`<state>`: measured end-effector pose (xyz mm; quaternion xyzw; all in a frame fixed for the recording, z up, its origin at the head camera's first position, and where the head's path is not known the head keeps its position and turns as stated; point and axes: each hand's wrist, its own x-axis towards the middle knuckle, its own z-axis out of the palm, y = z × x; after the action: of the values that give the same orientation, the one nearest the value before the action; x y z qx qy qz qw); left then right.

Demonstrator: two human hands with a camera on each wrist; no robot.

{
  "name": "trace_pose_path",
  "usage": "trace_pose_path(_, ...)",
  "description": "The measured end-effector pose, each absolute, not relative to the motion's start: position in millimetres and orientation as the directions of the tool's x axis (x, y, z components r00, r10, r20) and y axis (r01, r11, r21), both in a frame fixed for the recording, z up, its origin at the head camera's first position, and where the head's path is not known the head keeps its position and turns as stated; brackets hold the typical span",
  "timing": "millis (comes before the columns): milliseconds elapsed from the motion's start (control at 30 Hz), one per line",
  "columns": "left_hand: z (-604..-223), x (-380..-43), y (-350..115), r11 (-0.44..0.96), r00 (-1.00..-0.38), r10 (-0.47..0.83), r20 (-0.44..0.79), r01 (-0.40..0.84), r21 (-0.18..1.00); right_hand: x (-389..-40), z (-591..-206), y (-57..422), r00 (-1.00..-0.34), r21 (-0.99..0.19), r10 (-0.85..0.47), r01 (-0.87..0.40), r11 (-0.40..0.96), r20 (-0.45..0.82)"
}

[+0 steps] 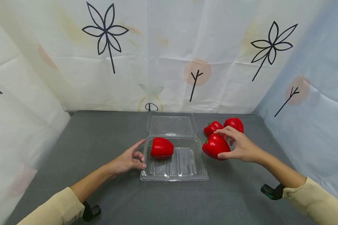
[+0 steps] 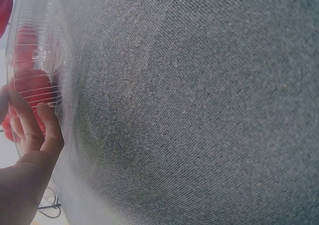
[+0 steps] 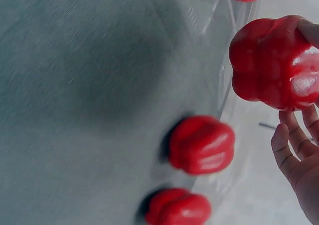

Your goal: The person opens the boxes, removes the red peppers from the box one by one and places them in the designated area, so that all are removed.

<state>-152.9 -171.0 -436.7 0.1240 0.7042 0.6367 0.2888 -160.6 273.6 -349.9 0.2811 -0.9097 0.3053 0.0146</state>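
A red bell pepper (image 1: 215, 146) is gripped by my right hand (image 1: 240, 146) just right of the clear plastic container (image 1: 183, 176). In the right wrist view this bell pepper (image 3: 274, 63) is raised off the cloth, held between thumb and fingers. Another red bell pepper (image 1: 161, 148) lies on its side in the left part of the container, its green stem to the left. My left hand (image 1: 130, 159) touches the container's left edge with thumb and index fingertip, the other fingers loosely bent; the left wrist view shows the hand (image 2: 37, 130) against the ribbed wall.
Two more red bell peppers lie behind my right hand, one nearer the container (image 1: 212, 127) and one farther right (image 1: 234, 123). The container's hinged lid (image 1: 171, 125) lies folded back. Grey cloth (image 1: 110, 200) covers the table, with printed white curtains (image 1: 169, 40) around it.
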Motion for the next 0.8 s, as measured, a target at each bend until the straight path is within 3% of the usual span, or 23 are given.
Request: trace_pose_path(800,-436,-154,-171,0.197,-0.801,0.536,-0.268,-0.19,0.962,-168,-371,354,-0.911,-0.508,-0.382,-0.405,0.76,0.155)
